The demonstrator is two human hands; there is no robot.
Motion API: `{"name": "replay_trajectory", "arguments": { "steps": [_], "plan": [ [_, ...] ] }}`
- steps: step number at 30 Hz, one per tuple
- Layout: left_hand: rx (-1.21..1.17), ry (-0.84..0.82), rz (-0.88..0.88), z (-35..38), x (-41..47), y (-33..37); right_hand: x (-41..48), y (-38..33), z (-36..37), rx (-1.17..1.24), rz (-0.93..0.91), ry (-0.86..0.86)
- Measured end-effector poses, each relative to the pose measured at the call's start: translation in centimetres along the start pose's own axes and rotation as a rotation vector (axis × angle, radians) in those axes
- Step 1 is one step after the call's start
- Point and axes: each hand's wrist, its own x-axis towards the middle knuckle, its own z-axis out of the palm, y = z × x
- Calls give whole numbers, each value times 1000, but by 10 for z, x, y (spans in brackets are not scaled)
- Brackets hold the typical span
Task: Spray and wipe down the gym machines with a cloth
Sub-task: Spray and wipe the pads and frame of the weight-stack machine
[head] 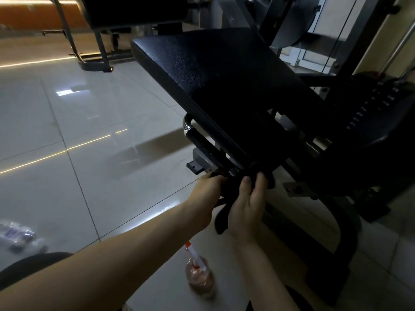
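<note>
**Cloth held in both hands at the near corner of the pad**

We hold the black cloth (221,221) between both hands, just below the near, low corner of the machine's black pad (213,75). The left hand (206,194) has its fingers curled round one bunched end. The right hand (247,207) pinches the other end between thumb and fingers (260,177), and a loose tail hangs down between the wrists. The top of the cloth seems to touch the pad's corner, but in this dark part we cannot tell for sure. The pad lies ahead of the fingers and above them: its long axis runs away from us, rising toward the far left. The right hand is the nearer one to the pad; the left is nearer to the chrome handle (195,135) under the pad's edge. We judge that a wipe must go forward and upward along this axis. The spray bottle (198,274) stands on the tiled floor (78,131) below our forearms, not in any hand
</note>
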Motion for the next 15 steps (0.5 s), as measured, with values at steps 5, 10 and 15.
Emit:
{"name": "replay_trajectory", "arguments": {
  "steps": [5,10,15],
  "plan": [
    [-5,48,50,-9,4,-2,26,8,13,-546,-369,-130],
    [-24,208,122,-11,12,7,38,11,25,-624,-374,2],
    [32,312,233,-11,15,13,49,-12,25,-981,-333,-4]
  ]
}}
